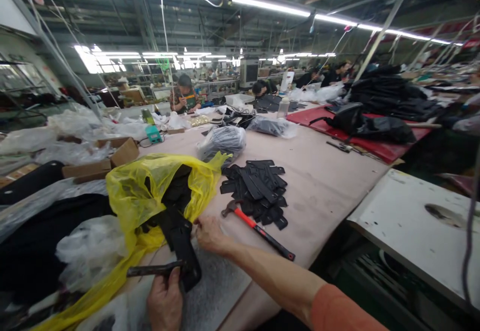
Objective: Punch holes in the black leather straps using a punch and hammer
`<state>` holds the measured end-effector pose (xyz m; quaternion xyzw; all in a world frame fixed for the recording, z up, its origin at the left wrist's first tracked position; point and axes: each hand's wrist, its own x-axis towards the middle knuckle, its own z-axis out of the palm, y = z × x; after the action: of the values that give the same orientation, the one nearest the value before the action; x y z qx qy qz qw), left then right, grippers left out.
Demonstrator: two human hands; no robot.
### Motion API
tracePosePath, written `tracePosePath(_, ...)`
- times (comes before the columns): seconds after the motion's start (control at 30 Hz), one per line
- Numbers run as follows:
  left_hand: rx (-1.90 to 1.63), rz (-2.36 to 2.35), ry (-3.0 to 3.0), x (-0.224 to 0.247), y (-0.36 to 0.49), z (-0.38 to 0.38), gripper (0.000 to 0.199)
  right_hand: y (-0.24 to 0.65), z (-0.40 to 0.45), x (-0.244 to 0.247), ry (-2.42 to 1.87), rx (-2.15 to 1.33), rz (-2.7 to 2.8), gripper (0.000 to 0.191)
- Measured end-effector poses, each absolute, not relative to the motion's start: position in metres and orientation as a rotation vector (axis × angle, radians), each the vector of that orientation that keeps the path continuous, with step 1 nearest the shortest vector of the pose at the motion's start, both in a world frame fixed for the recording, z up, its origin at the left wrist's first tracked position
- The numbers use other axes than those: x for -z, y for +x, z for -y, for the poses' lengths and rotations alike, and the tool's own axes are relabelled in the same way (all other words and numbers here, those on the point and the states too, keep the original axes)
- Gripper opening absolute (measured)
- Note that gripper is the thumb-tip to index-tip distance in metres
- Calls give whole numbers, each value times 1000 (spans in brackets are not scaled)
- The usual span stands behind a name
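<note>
My left hand (165, 298) is closed around a dark rod-like tool (150, 270), which lies across a long black fabric piece (183, 251). That piece extends from the mouth of a yellow plastic bag (131, 186) holding more black pieces. At the bag's right edge, my right hand (210, 233) has its fingers pinched together beside the black piece; what they grip is too small to make out. Farther right lies a claw hammer (258, 231) with a red and black handle. Its head rests near a heap of black strap-like pieces (258, 186).
Behind the heap sits a clear bag of dark material (222, 141). An open cardboard box (120, 156) stands at left. A red board (386, 146) bears black goods at right, and a white machine table (412, 221) adjoins the worktable (318, 171). Co-workers sit across the back.
</note>
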<state>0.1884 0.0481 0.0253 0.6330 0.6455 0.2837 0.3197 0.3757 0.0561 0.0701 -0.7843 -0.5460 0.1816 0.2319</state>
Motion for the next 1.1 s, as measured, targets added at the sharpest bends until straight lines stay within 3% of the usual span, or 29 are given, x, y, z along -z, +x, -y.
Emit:
tracePosePath(0.07,-742,-1689,1667,-24,188,-48,34,376,-58,-77,-2168,-470,1550,31)
tracePosePath(0.2,-752,-1622,1686,-23,188,-48,34,353,-68,-81,-2289,-528,1671,52)
tracePosePath(0.37,-818,-1571,1695,-24,188,-48,33,329,-68,-72,-2286,-570,1577,21)
tracePosePath(0.6,-896,-1472,1653,-30,192,-41,34,333,-57,-64,-2246,-479,1573,37)
tracePosePath(0.93,-1013,-1428,1532,-26,192,-36,32,328,-72,-68,-2227,-655,1446,13)
tracePosePath(1.1,-996,-1454,1513,-31,192,-33,27,363,-67,-86,-2150,-699,1400,16)
